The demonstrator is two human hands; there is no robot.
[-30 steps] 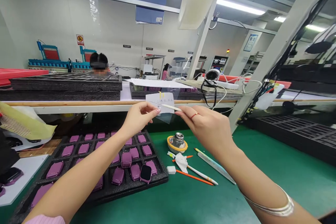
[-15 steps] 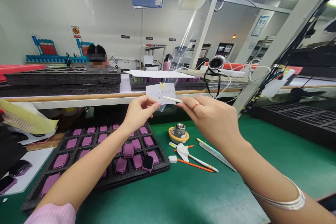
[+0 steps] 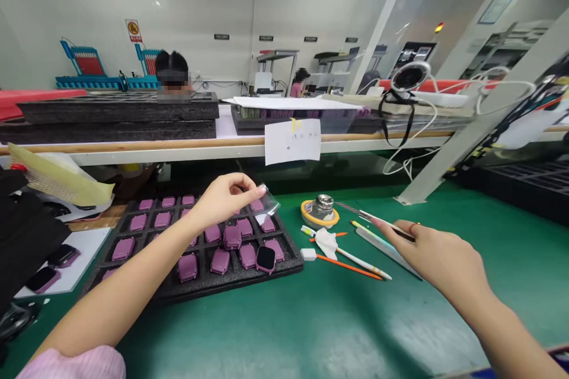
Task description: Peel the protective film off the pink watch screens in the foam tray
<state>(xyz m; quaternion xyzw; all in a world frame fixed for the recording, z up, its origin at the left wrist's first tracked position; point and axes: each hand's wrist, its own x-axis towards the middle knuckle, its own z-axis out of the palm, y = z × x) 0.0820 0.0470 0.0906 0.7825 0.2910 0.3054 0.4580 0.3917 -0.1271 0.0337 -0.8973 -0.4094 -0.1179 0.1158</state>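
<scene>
My left hand (image 3: 224,198) hovers over the black foam tray (image 3: 293,263) of purple watch bodies (image 3: 221,260), fingers pinched on a small piece of clear film (image 3: 269,204). My right hand (image 3: 433,251) is low over the green mat, gripping a thin dark-tipped tool (image 3: 377,222) that points left towards a small metal-topped pot in a yellow ring (image 3: 320,210). One watch with a dark screen (image 3: 266,258) sits at the tray's near right corner.
White and orange sticks, a white wipe (image 3: 326,241) and a small white block (image 3: 308,254) lie beside the tray. A paper note (image 3: 292,141) hangs from the shelf edge. Black foam trays are stacked on the shelf; a slanted post (image 3: 471,142) stands right. Other people sit beyond.
Both hands have dropped from in front of the paper note and moved apart. The left now carries the clear film over the tray; the right swung down right with the tool.
</scene>
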